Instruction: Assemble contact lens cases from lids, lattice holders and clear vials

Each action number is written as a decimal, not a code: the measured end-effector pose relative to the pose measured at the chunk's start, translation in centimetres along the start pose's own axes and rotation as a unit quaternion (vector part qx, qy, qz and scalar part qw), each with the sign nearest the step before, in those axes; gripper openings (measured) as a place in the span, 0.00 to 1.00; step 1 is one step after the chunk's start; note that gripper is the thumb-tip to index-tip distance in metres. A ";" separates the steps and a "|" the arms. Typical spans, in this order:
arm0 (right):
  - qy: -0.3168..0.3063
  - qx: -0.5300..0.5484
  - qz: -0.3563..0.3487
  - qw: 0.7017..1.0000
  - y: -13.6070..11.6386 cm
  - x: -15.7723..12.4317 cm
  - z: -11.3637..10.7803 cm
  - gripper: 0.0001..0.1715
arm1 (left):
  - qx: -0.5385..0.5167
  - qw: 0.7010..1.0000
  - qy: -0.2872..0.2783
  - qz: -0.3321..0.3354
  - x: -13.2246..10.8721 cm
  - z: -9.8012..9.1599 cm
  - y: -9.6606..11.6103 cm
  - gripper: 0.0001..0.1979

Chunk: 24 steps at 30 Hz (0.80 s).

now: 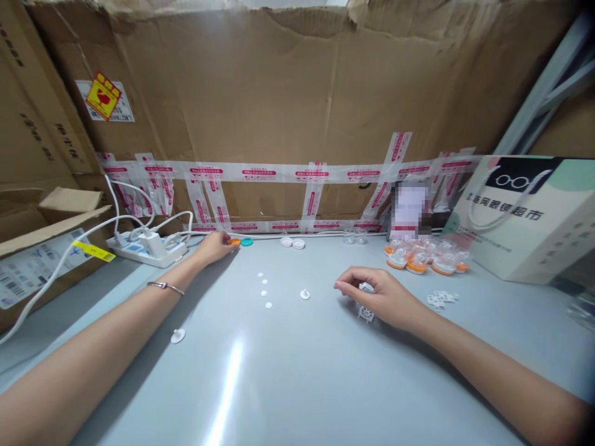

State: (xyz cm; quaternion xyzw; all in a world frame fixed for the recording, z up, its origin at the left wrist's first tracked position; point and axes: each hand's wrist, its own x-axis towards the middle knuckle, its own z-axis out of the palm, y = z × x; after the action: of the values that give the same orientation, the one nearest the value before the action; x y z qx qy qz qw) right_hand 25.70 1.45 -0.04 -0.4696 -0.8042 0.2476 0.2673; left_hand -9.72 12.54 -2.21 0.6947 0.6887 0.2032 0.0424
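My left hand reaches to the far left of the table, fingers closed on an orange round plastic piece. A teal round piece lies just right of it. My right hand is low over the table at centre right. Its thumb and index tips meet, and anything held there is hidden. Partly under that hand is a white spoked plastic piece; another bit of white shows in the gap between its fingers. Between the hands lies a white disc with a peg, and several small white pieces form a column.
Two white rings and clear cups lie along the back. Several orange-and-white clear-topped pieces cluster at right, near white parts and a paper bag. A power strip stands left; another pegged disc lies nearer.
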 end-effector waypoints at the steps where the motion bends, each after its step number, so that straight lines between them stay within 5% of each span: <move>1: -0.002 0.001 0.000 1.000 0.0 0.0 0.0 0.17 | 0.000 1.000 0.003 -0.001 0.0 0.1 0.1 0.23; 9: 0.003 0.018 -0.004 1.000 0.0 -0.1 0.0 0.16 | -0.038 0.999 -0.004 -0.011 -0.6 -1.5 1.6 0.22; 12: -0.002 0.016 -0.008 1.000 0.1 -0.1 0.1 0.16 | -0.081 0.996 -0.023 0.034 -2.7 -2.8 4.6 0.23; 14: -0.006 0.011 -0.012 1.000 0.1 -0.1 0.2 0.16 | -0.146 0.980 -0.044 0.126 -4.8 -3.1 7.3 0.20; 17: -0.013 0.003 -0.015 1.000 -0.1 0.0 0.4 0.16 | -0.195 0.948 -0.071 0.240 -7.8 -2.2 10.9 0.14; 24: -0.016 0.004 -0.013 1.000 -0.4 -0.1 0.4 0.15 | -0.224 0.929 -0.158 0.250 -9.3 1.0 12.2 0.14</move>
State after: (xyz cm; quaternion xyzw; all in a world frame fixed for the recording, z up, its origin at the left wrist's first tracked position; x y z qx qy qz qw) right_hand 25.20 1.14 -0.05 -0.4542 -0.8133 0.2549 0.2595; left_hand 2.40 3.14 -1.01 0.8399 0.4140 0.2435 0.2527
